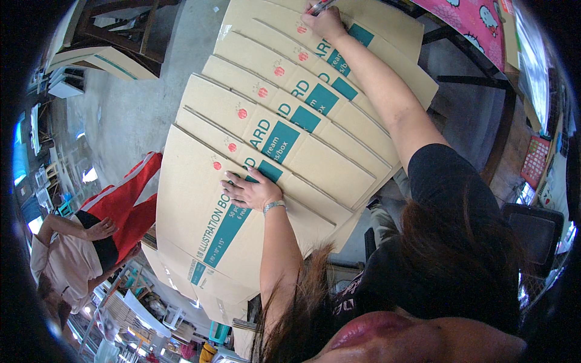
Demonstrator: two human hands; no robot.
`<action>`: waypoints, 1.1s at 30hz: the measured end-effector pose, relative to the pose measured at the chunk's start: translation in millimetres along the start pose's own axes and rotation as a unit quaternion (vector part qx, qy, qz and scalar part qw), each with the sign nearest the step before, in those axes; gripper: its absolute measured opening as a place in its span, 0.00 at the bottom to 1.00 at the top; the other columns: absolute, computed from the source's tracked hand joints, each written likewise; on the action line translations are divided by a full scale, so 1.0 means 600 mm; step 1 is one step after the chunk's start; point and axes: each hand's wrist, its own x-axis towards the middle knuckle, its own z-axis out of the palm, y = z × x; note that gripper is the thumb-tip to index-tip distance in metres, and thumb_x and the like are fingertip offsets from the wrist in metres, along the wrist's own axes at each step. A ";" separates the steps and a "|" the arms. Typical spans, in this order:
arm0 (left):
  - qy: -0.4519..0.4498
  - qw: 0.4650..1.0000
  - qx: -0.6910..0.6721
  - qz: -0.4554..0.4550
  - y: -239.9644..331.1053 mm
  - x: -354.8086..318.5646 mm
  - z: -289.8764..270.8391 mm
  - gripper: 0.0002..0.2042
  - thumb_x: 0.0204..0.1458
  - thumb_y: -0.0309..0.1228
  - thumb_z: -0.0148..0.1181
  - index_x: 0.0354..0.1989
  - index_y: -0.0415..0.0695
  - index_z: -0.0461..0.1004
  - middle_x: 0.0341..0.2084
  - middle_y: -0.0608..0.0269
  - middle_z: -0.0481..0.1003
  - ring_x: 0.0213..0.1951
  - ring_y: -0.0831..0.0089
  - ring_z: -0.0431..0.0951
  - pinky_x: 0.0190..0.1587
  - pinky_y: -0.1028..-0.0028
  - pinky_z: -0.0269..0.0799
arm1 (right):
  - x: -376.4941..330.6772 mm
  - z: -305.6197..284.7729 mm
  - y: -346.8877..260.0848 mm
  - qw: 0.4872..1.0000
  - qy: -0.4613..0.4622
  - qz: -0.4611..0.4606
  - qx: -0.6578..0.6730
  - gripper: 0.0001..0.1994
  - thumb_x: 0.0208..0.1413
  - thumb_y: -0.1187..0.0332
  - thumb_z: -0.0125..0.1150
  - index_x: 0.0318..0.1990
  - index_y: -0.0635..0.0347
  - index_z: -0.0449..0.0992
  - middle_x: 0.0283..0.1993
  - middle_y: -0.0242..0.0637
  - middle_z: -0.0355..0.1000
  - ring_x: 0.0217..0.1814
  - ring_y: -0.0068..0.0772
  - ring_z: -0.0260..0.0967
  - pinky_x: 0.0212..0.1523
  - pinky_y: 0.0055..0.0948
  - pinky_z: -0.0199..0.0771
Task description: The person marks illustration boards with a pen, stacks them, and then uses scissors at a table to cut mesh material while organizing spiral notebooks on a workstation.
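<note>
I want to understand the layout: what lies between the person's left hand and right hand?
Overlapping cardboard sheets, fanned out, with red marks, lie between the left hand and right hand, as the head view shows.

Tan cardboard sheets (pixel 315 163), fanned, overlapping, tilted pen (pixel 319 7)

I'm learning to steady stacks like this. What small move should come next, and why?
Probably press the left hand a little more firmly onto the cardboard sheets: it rests spread on the near one, the sheets overlap in a fan, and the right hand holds a pen over the far end, where writing might shift them.
</note>
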 end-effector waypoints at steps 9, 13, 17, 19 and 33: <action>0.003 1.000 -0.001 0.000 -0.006 -0.001 0.002 0.35 0.60 0.57 0.37 0.71 0.51 0.46 0.70 0.51 0.45 0.71 0.54 0.41 0.69 0.54 0.33 | -0.013 0.000 -0.011 1.000 0.025 0.002 0.000 0.11 0.42 0.60 0.63 0.29 0.57 0.73 0.25 0.42 0.74 0.31 0.43 0.74 0.35 0.39 0.74; -0.003 1.000 -0.002 0.004 0.001 -0.001 -0.002 0.35 0.60 0.57 0.37 0.71 0.51 0.45 0.70 0.51 0.45 0.71 0.54 0.41 0.69 0.54 0.33 | -0.004 -0.001 -0.006 0.994 0.075 -0.044 -0.066 0.11 0.42 0.60 0.62 0.29 0.57 0.73 0.26 0.43 0.74 0.33 0.44 0.75 0.35 0.39 0.74; 0.003 1.000 0.002 -0.004 -0.012 -0.004 0.000 0.35 0.60 0.57 0.37 0.71 0.52 0.44 0.70 0.52 0.44 0.71 0.53 0.41 0.69 0.54 0.33 | -0.014 0.016 -0.018 0.995 0.055 -0.019 -0.078 0.10 0.42 0.62 0.62 0.28 0.57 0.73 0.27 0.43 0.74 0.33 0.43 0.75 0.36 0.39 0.73; -0.008 1.000 -0.005 -0.009 -0.006 -0.003 -0.005 0.35 0.60 0.56 0.39 0.71 0.51 0.45 0.70 0.52 0.44 0.71 0.54 0.40 0.70 0.54 0.32 | -0.002 0.009 0.003 0.998 0.040 0.039 0.000 0.10 0.42 0.62 0.62 0.28 0.57 0.73 0.27 0.42 0.75 0.32 0.41 0.75 0.35 0.38 0.73; 0.008 1.000 0.012 -0.002 -0.009 0.000 0.007 0.34 0.61 0.58 0.36 0.71 0.52 0.46 0.70 0.52 0.46 0.71 0.54 0.42 0.69 0.53 0.35 | 0.060 -0.024 0.020 0.966 -0.043 0.129 0.222 0.08 0.44 0.73 0.58 0.24 0.51 0.64 0.20 0.26 0.60 0.19 0.22 0.56 0.18 0.30 0.59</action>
